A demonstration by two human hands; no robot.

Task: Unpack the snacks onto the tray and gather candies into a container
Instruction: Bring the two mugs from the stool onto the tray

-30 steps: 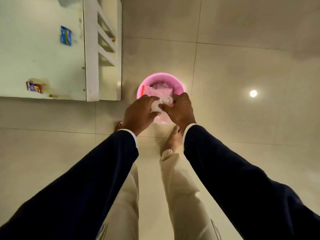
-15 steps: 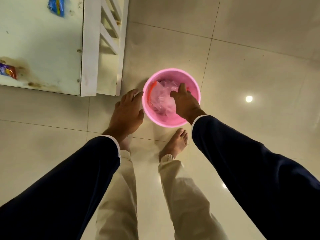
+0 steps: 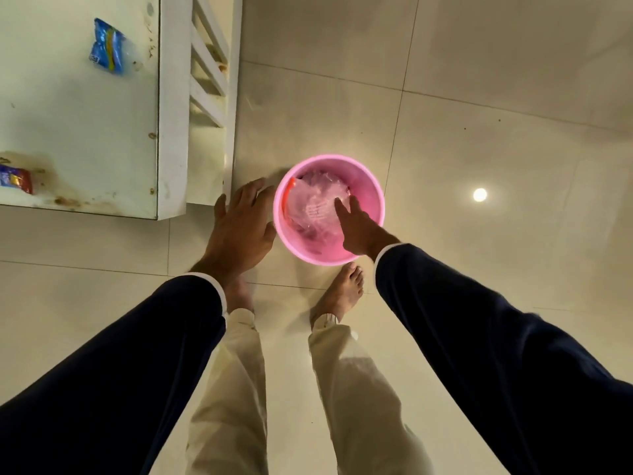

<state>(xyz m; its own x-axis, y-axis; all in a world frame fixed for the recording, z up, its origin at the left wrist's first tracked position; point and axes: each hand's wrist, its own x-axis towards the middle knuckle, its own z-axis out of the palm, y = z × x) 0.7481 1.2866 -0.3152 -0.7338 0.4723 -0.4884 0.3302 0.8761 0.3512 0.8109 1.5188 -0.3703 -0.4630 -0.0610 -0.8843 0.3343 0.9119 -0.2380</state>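
Head cam, looking down at floor. Pink bucket (image 3: 371, 186) on the tiles just ahead of the person's bare feet; inside it a crumpled clear plastic bag (image 3: 310, 207) w/ a red strip along its left edge. Right hand (image 3: 356, 228) is down in the bucket, index finger straight and pressing on the bag, other fingers (image 3: 352, 204) hidden behind it, so cannot tell if they are curled round the plastic. Left hand (image 3: 239, 228) hangs beside the bucket's left wall, fingers spread and relaxed, holding nothing; touching the rim or just clear of it, cannot tell. Up-left of the left-hand fingers, white bench (image 3: 78, 132) carries two snack packets: a blue one (image 3: 108, 46) well beyond, a red-and-blue one (image 3: 15, 180) at frame edge, far left. Progress, as a guess: packaging looks binned, so unpacking seems underway or mostly done; no tray and no candy container in view, so whether snacks are laid out or candies gathered can't be judged. Two packets on bench prob. left to handle. Labels: print on both packets and faint lines on the bag too small/blurred to read; no brand legible.
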